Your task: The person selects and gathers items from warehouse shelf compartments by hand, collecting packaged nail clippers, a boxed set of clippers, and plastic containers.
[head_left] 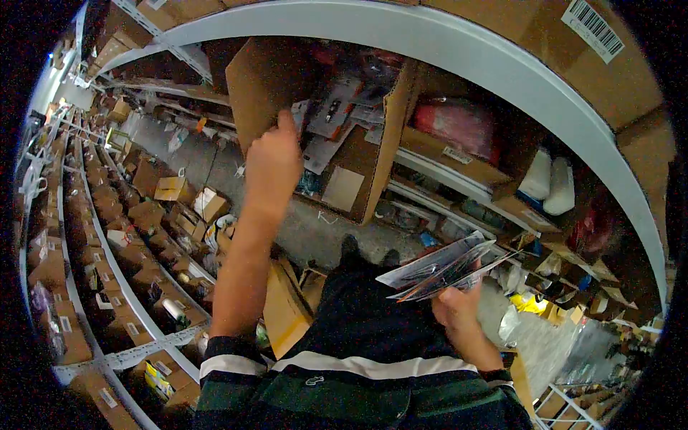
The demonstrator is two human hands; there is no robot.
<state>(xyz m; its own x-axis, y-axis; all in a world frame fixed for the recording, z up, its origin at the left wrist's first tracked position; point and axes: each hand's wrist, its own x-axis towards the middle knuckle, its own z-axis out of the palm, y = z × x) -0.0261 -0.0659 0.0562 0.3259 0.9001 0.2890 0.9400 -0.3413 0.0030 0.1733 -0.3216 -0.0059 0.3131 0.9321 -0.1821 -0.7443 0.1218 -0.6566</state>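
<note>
My left hand (276,161) reaches over an open cardboard box (387,143) on the shelf. Its index finger points forward beside a small pale packet, and the other fingers look curled. Whether it grips that packet is hidden. Inside the box lie several flat, clear-wrapped packets (335,107) with grey and orange printing, and a plain tan card (343,188) is at the near side. Low on the right, my right hand (459,308) is closed around a fanned stack of flat plastic packets (437,272), held in front of my body.
A white shelf beam (401,25) curves above the box. To the right, another box holds a red plastic-wrapped bundle (455,125), with white rolls (548,183) farther along. Shelves of small cardboard boxes (129,251) line the left. A tall carton (285,308) stands by my legs.
</note>
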